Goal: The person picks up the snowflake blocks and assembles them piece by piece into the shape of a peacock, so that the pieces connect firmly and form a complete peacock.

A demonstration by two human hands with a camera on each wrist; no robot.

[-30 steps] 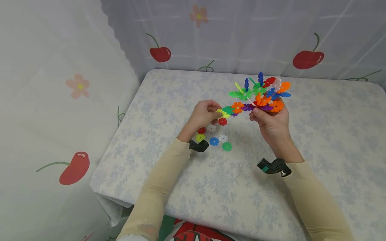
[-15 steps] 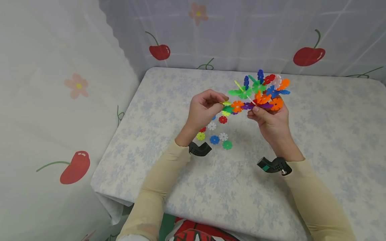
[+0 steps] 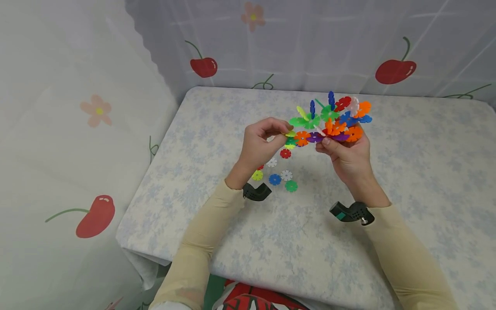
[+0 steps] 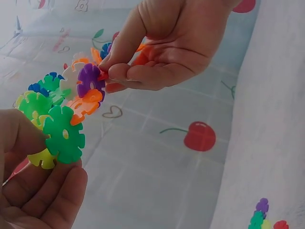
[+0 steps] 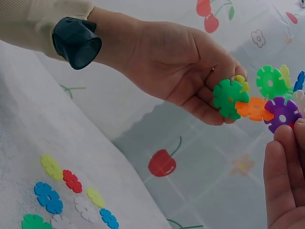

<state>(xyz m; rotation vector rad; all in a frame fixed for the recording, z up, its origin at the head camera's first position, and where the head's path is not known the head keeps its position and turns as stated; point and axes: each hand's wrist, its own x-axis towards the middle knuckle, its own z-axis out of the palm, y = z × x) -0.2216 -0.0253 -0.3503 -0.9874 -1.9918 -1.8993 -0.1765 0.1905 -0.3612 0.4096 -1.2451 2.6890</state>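
My right hand [image 3: 350, 161] holds a built-up cluster of plastic snowflake discs [image 3: 311, 122] above the table, thumb on a purple disc [image 5: 282, 117] in the right wrist view. An orange disc [image 5: 255, 109] links that purple one to a dark green disc [image 4: 66, 136] at the cluster's left end. My left hand [image 3: 259, 142] pinches a yellow snowflake disc [image 4: 43, 159] at the edge of the green disc; its fingers partly hide the yellow one. Green, blue, red, pink and orange discs stick out along the cluster's upper side.
Several loose discs lie on the tablecloth [image 3: 217, 150] below the left hand, among them a blue disc [image 3: 275, 179], a green disc [image 3: 291, 186] and a red disc [image 3: 285, 153]. A curtain with printed cherries [image 3: 395, 72] hangs behind the table.
My left hand has risen from near the loose discs with a yellow disc and come up to the cluster's green end disc. The right hand has kept its grip, the cluster tilting slightly.
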